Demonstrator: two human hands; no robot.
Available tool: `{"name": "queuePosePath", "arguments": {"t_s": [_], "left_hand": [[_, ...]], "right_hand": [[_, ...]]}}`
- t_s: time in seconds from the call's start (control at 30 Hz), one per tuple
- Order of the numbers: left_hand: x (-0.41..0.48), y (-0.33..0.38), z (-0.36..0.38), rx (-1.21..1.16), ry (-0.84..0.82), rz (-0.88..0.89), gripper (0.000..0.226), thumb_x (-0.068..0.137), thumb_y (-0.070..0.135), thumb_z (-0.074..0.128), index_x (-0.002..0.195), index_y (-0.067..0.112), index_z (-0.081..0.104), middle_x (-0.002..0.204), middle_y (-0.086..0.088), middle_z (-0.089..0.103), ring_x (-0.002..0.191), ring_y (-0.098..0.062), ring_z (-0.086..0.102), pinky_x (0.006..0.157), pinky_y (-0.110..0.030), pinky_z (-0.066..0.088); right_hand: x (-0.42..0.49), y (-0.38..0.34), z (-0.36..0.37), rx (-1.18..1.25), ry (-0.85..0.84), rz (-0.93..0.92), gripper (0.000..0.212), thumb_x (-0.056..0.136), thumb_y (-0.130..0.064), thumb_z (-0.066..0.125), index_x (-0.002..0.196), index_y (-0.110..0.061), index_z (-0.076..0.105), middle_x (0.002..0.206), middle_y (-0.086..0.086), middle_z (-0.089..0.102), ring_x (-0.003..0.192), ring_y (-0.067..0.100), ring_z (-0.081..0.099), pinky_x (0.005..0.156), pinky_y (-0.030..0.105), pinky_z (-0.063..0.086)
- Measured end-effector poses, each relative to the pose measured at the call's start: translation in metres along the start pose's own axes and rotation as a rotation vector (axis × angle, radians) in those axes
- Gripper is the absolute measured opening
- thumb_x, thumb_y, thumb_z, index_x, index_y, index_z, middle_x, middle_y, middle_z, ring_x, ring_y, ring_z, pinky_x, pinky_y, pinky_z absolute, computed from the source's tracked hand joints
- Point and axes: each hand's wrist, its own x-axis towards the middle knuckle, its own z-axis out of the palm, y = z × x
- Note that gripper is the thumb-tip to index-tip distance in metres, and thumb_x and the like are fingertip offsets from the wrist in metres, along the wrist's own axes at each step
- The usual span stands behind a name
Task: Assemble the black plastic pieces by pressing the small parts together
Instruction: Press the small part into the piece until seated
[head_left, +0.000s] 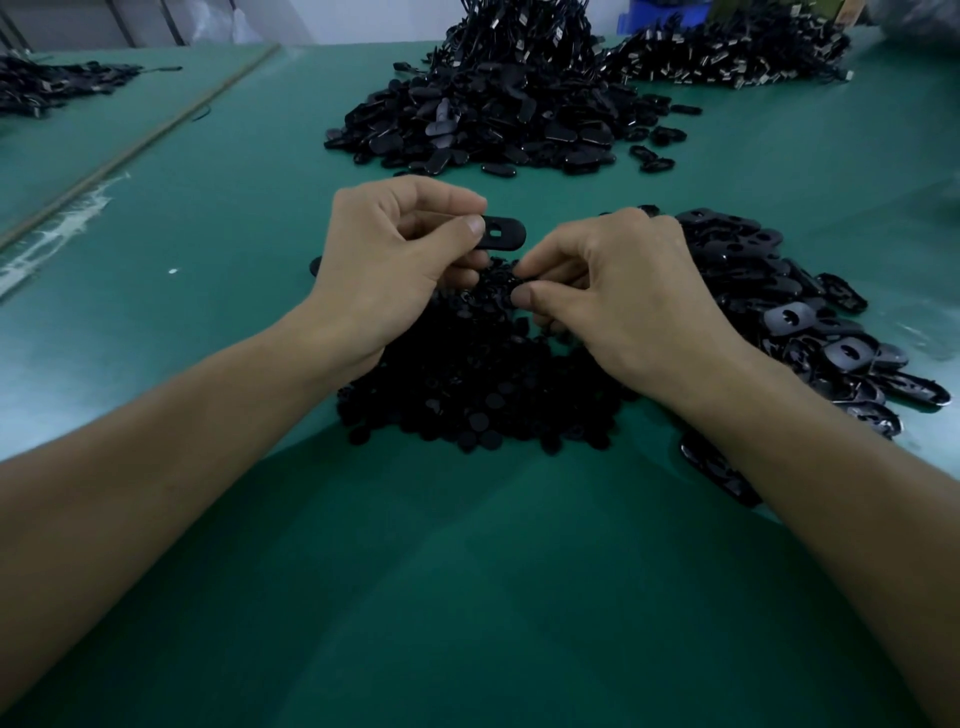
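Pinched between thumb and fingers, the left hand holds a flat oval plate with a slot, above the heap of small round buttons. The right hand closes its fingertips at the heap's top; whether they hold a button I cannot tell. Glossy slotted ovals crowd its right side. A bigger pile lies beyond on the green mat.

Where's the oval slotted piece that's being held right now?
Head view, centre: the oval slotted piece is pinched by the left hand, over the pile of small round parts, just up-left of the right hand.
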Motion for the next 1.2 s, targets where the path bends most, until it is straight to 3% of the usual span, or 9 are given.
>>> {"name": "queuePosePath", "arguments": {"t_s": [0.17, 0.33, 0.47, 0.63, 0.73, 0.87, 0.97, 1.1, 1.2], "left_hand": [[0.0, 0.0, 0.0, 0.0, 0.006, -0.001, 0.011, 0.091, 0.005, 0.07, 0.09, 0.016, 0.072, 0.072, 0.001, 0.075, 0.07, -0.014, 0.073, 0.066, -0.024, 0.058], [-0.001, 0.0, 0.0, 0.01, -0.011, 0.007, 0.011, 0.09, 0.004, 0.073, 0.091, 0.015, 0.072, 0.071, 0.002, 0.075, 0.07, -0.014, 0.074, 0.067, -0.023, 0.059], [-0.003, 0.0, 0.002, 0.047, -0.041, 0.04, 0.015, 0.087, 0.003, 0.075, 0.09, 0.017, 0.072, 0.073, 0.001, 0.075, 0.071, -0.016, 0.074, 0.068, -0.025, 0.059], [-0.004, -0.001, 0.002, 0.08, -0.066, 0.077, 0.015, 0.086, 0.004, 0.075, 0.089, 0.018, 0.072, 0.075, 0.0, 0.076, 0.072, -0.017, 0.075, 0.069, -0.027, 0.06], [-0.005, 0.0, 0.003, 0.096, -0.082, 0.09, 0.015, 0.086, 0.005, 0.076, 0.09, 0.018, 0.072, 0.077, -0.001, 0.077, 0.072, -0.018, 0.075, 0.069, -0.027, 0.06], [-0.007, 0.002, 0.005, 0.126, -0.094, 0.132, 0.019, 0.084, 0.006, 0.077, 0.088, 0.023, 0.072, 0.077, 0.001, 0.077, 0.071, -0.017, 0.075, 0.068, -0.027, 0.06], [-0.008, 0.003, 0.007, 0.187, -0.101, 0.179, 0.019, 0.084, 0.007, 0.077, 0.088, 0.025, 0.071, 0.081, 0.003, 0.077, 0.075, -0.014, 0.075, 0.072, -0.031, 0.062], [-0.009, 0.004, 0.007, 0.21, -0.106, 0.193, 0.021, 0.085, 0.006, 0.077, 0.088, 0.026, 0.07, 0.081, 0.006, 0.076, 0.075, -0.011, 0.075, 0.072, -0.028, 0.061], [-0.01, 0.004, 0.008, 0.202, -0.126, 0.185, 0.022, 0.084, 0.004, 0.076, 0.088, 0.025, 0.07, 0.081, 0.005, 0.077, 0.076, -0.012, 0.075, 0.072, -0.028, 0.061]], "right_hand": [[0.0, 0.001, -0.001, 0.016, 0.029, -0.009, 0.006, 0.09, -0.013, 0.074, 0.092, -0.018, 0.076, 0.068, -0.014, 0.068, 0.066, 0.0, 0.068, 0.067, 0.015, 0.056], [-0.003, -0.003, -0.001, 0.011, 0.057, -0.002, 0.003, 0.091, -0.026, 0.074, 0.09, -0.029, 0.074, 0.071, -0.012, 0.068, 0.066, 0.003, 0.066, 0.065, 0.024, 0.057], [-0.003, -0.006, -0.002, 0.013, 0.085, -0.02, 0.003, 0.092, -0.024, 0.072, 0.093, -0.025, 0.076, 0.07, -0.008, 0.069, 0.064, 0.008, 0.066, 0.063, 0.024, 0.056], [-0.001, -0.006, -0.002, -0.036, 0.131, -0.043, 0.022, 0.096, -0.012, 0.065, 0.113, -0.02, 0.076, 0.087, -0.015, 0.068, 0.084, -0.002, 0.067, 0.083, 0.008, 0.051], [-0.001, -0.006, -0.001, -0.024, 0.126, -0.035, 0.026, 0.096, -0.011, 0.063, 0.118, -0.022, 0.072, 0.089, -0.016, 0.07, 0.083, -0.004, 0.067, 0.082, 0.007, 0.05], [0.0, -0.004, -0.001, 0.047, 0.118, 0.024, 0.013, 0.092, -0.012, 0.07, 0.095, -0.024, 0.067, 0.075, -0.011, 0.07, 0.073, 0.001, 0.069, 0.075, 0.023, 0.059], [0.0, -0.005, -0.002, 0.064, 0.11, 0.024, 0.017, 0.091, -0.013, 0.07, 0.083, -0.028, 0.068, 0.071, -0.009, 0.07, 0.068, 0.003, 0.069, 0.072, 0.028, 0.061], [-0.001, -0.008, -0.002, 0.062, 0.142, 0.024, 0.02, 0.089, -0.016, 0.073, 0.079, -0.033, 0.069, 0.067, -0.017, 0.066, 0.066, -0.007, 0.063, 0.062, 0.009, 0.049], [-0.001, -0.01, -0.001, 0.059, 0.169, 0.042, 0.02, 0.089, -0.014, 0.073, 0.081, -0.032, 0.068, 0.07, -0.018, 0.065, 0.07, -0.008, 0.063, 0.063, 0.004, 0.045]]}}
